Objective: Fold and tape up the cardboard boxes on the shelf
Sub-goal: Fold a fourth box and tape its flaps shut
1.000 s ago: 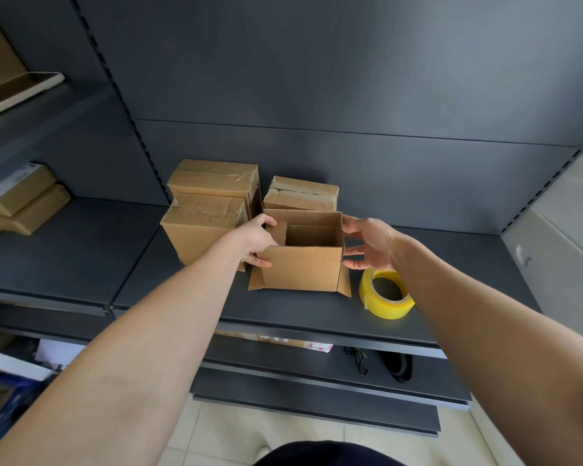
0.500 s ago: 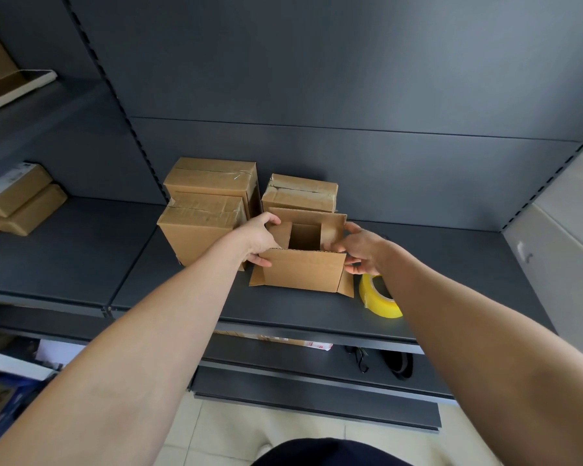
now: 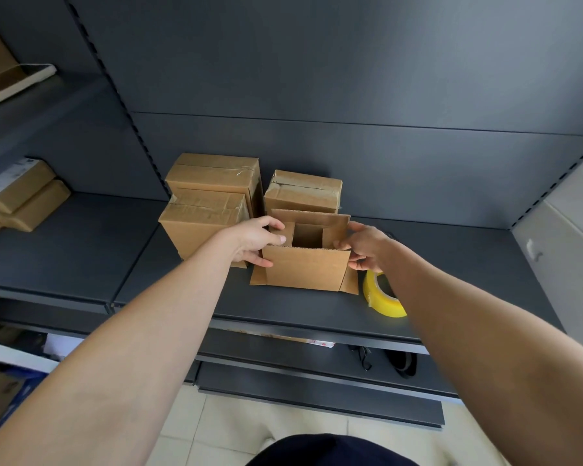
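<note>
— Where's the open brown cardboard box (image 3: 305, 270)?
— On the dark grey shelf (image 3: 132, 264). The left hand (image 3: 260, 242) grips its nine o'clock flap, the right hand (image 3: 364, 245) its three o'clock flap.

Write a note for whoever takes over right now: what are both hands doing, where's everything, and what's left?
Left hand: grips the left side of the open brown cardboard box, thumb on its small left flap.
Right hand: grips the right side, thumb on the right flap.
Yellow tape roll: untouched on the dark grey metal shelf, right of the box.
Done: three taped brown boxes behind and left.
Left: fold the long flaps, tape it shut.
</note>
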A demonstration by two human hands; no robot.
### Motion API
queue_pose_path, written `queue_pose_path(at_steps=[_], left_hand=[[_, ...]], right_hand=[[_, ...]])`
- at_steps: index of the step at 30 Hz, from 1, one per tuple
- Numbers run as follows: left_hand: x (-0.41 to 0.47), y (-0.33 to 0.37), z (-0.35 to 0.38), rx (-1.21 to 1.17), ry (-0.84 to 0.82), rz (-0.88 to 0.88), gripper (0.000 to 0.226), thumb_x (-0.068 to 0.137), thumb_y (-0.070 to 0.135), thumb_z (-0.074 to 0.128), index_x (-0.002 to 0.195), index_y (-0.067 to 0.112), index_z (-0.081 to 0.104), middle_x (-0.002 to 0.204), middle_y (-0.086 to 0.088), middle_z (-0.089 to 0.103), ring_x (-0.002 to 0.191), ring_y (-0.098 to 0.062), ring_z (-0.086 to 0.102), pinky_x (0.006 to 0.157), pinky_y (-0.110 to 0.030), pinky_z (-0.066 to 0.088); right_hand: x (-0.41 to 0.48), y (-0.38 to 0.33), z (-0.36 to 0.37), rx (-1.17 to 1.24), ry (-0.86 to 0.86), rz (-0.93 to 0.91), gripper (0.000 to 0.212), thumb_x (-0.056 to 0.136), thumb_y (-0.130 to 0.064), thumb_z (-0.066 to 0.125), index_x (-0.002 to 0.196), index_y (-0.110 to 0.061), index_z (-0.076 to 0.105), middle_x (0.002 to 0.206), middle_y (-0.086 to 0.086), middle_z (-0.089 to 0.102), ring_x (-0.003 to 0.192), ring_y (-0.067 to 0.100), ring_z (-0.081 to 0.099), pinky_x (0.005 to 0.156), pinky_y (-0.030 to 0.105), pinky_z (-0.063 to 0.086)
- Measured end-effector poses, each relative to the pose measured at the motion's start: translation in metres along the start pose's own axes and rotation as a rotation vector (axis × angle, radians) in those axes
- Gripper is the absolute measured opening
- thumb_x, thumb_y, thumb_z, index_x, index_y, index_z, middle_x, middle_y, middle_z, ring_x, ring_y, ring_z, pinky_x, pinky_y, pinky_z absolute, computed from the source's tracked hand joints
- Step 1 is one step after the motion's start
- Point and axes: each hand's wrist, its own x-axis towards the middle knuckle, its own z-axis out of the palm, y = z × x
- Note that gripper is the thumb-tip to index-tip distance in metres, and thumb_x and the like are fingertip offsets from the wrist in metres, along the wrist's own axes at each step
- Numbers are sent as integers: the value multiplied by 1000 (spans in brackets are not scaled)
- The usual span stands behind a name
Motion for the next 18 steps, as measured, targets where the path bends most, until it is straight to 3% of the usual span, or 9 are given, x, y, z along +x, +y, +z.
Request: queue_pose_path(at_steps=[3, 6, 9, 11, 14, 18], left_hand=[[1, 1, -1, 8, -16, -7, 23, 90, 17, 63, 110, 29, 61, 133, -4, 37, 115, -26, 37, 68, -36, 60], [1, 1, -2, -44, -36, -32, 26, 92, 20, 60, 118, 27, 59, 147, -5, 30, 135, -36, 27, 70, -36, 59], [-3, 0, -7, -163, -154, -52, 62, 81, 38, 67, 138, 26, 46, 156, -1, 18, 144, -36, 11, 72, -31, 56], [-6, -2, -10, -211, -245, -38, 80, 68, 38, 73, 140, 24, 43, 157, -1, 16, 145, -32, 8, 76, -29, 53], [-9, -4, -12, -227, -275, -24, 76, 63, 19, 78, 134, 24, 51, 154, -2, 20, 142, -29, 19, 80, -32, 52], [-6, -7, -9, -221, -191, 4, 59, 69, 17, 78, 124, 25, 59, 147, -1, 32, 136, -27, 29, 78, -32, 54]], right_hand=[[1, -1, 0, 0, 9, -10, 57, 91, -1, 58, 136, -33, 46, 99, 7, 58, 86, 21, 47, 69, 29, 48], [1, -1, -2, 5, -26, -9, 53, 94, -3, 54, 135, -36, 47, 100, 8, 55, 87, 21, 43, 71, 30, 48], [-2, 0, -7, 41, -110, 12, 39, 95, -16, 53, 127, -39, 51, 113, 9, 54, 90, 22, 47, 75, 33, 47], [-7, -1, -10, 97, -142, 52, 29, 89, -39, 60, 116, -30, 57, 121, 8, 55, 95, 22, 55, 78, 34, 48], [-6, -4, -14, 117, -164, 80, 71, 70, -78, 54, 119, -26, 56, 119, 9, 58, 107, 28, 58, 89, 40, 50], [-10, -13, -11, 120, -153, 102, 84, 65, -92, 34, 123, -32, 51, 121, 11, 57, 109, 29, 57, 85, 41, 52]])
